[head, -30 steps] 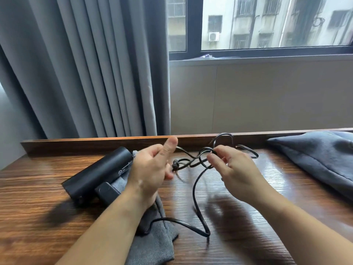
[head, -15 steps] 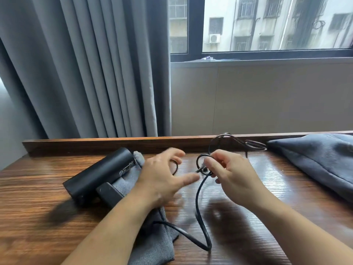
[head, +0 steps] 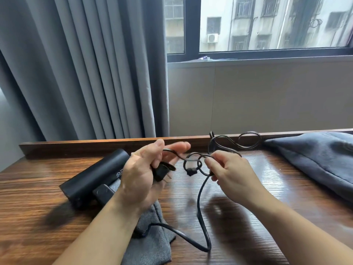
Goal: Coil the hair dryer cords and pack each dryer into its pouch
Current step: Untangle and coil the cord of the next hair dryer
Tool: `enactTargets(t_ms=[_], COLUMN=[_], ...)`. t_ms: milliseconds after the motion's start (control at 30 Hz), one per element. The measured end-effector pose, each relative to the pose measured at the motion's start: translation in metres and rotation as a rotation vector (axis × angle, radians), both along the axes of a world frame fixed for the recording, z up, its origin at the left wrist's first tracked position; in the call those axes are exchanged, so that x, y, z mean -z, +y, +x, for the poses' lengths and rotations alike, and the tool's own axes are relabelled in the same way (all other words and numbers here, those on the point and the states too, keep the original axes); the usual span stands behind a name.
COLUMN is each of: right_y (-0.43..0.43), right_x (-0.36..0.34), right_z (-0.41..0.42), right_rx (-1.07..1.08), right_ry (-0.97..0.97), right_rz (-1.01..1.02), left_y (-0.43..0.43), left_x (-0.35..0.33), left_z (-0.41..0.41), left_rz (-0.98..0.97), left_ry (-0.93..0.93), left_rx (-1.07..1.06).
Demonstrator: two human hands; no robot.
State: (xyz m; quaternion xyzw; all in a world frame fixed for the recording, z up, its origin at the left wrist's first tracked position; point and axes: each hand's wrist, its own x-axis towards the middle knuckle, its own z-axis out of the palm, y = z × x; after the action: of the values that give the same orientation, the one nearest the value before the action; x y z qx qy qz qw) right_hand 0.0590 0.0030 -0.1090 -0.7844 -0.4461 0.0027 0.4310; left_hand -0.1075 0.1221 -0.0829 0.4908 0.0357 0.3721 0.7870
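Head view: left hand (head: 139, 178), empty a moment ago, now loosely grips the black two-pin plug (head: 161, 173), while right hand (head: 233, 173) still pinches the looped black rubber cord (head: 198, 199).

Left hand (head: 141, 175) is up over the wooden table (head: 38, 236), gripping the black plug (head: 161, 172) against its palm, fingertips blurred. Right hand (head: 229, 169) pinches the black cord (head: 198, 197) at a small loop between the two hands, and more loops trail off far right. The cord drops toward the near edge and curls back left onto a grey pouch (head: 152, 241). The black hair dryer (head: 95, 176) lies on the left, with a second pouch (head: 315, 159) over on the right.
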Motion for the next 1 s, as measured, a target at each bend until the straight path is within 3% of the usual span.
enactTargets(t_ms=[133, 267, 333, 467, 533, 733, 833, 933, 1000], right_y=[-0.002, -0.003, -0.002, -0.003, -0.005, -0.005, -0.001, 0.002, 0.0], right_x=[-0.003, -0.005, -0.005, -0.006, -0.009, -0.002, 0.002, 0.003, -0.001], right_z=[-0.004, -0.008, -0.01, -0.008, -0.004, 0.009, 0.004, 0.0, 0.001], right_rx=[-0.002, -0.015, -0.008, 0.017, 0.049, 0.077, 0.032, 0.01, 0.035], right_ry=[-0.034, -0.09, -0.1, -0.101, -0.074, 0.004, -0.006, -0.024, -0.017], right_rz=[0.014, 0.047, 0.056, 0.062, 0.071, -0.034, -0.1, -0.098, -0.076], left_y=[-0.001, 0.012, 0.004, -0.006, -0.006, 0.005, -0.003, -0.007, -0.003], left_x=[0.004, 0.011, 0.009, 0.007, 0.005, 0.007, 0.006, 0.004, 0.002], left_z=[0.004, 0.002, 0.005, 0.014, 0.009, -0.002, 0.003, 0.003, 0.0], left_rz=[0.137, 0.759, 1.073, 1.227, 1.118, 0.447, 0.199, 0.056, 0.081], left_ry=[0.133, 0.641, 0.816, 0.968, 0.874, 0.358, 0.131, -0.014, -0.006], left_rx=[-0.072, -0.393, -0.4, -0.295, -0.182, -0.11, 0.042, 0.118, 0.086])
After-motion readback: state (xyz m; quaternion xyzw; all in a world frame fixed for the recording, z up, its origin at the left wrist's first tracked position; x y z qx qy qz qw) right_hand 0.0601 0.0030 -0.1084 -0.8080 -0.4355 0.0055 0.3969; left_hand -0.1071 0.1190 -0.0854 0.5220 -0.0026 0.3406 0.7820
